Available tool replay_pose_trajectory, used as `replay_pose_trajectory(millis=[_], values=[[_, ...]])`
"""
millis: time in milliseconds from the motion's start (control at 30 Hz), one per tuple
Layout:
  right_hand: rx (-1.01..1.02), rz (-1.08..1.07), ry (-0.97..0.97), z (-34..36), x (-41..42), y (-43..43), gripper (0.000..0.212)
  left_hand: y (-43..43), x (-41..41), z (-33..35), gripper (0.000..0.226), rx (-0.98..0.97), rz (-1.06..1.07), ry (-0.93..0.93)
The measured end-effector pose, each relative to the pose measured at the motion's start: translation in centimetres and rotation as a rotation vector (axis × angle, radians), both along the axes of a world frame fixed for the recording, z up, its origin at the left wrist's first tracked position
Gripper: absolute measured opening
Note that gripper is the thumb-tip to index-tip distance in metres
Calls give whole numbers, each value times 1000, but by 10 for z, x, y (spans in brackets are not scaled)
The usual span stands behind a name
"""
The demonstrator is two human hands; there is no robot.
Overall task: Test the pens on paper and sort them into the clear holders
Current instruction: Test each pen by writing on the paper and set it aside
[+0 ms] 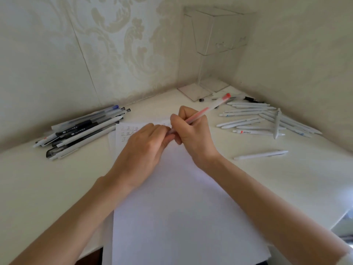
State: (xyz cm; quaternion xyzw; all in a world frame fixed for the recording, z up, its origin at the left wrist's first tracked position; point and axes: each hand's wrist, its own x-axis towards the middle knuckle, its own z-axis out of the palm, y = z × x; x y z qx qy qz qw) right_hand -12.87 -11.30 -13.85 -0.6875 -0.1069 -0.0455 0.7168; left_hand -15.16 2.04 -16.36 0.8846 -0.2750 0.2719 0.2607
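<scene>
Gripped in the curled fingers of the right hand (191,131): red gel pen (208,109), held above the top of the white paper (181,207), red end slanting up toward the far right. Lower end pinched by the left hand (145,146), tip or cap hidden between the fingers. Rows of written test marks (128,133) just left of the hands. On the desk (47,178) at left, heap of dark and white pens (86,131); at right, spread of white pens (267,121), with one lone white pen (260,155) nearer. In the far corner, clear holders (215,31), seemingly without pens. Step judged: readying the red pen for its test. Next move: bare tip down onto blank paper beside the marks, short stroke, then transfer to a holder.
</scene>
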Motion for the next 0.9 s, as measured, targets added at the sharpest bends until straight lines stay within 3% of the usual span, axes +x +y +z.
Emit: replay_pose_trajectory(millis=[100,267,333,500,633,733,767,833,900], values=[[-120,-12,-24,9,-19,-27,40,-18,-15,14,20,-8,-151,105],[-137,-199,6,18,-76,-103,33,-85,-39,39,52,213,-334,165],[-171,-275,39,21,-109,-134,31,-117,-50,43,52,278,-448,218],[-461,-467,149,16,-194,-205,38,-162,-72,9,60,444,-634,211],[-889,-387,374,-38,-237,-244,33,-170,-78,-20,64,478,-627,202],[-1040,-305,572,-109,-247,-262,12,-168,-77,-25,62,480,-624,210],[-1098,-278,613,-128,-247,-266,17,-167,-76,-25,63,477,-628,222],[-1096,-328,645,-155,-245,-273,38,-167,-76,-25,62,483,-631,219],[-973,-464,649,-158,-239,-275,38,-167,-75,-26,61,486,-632,201]])
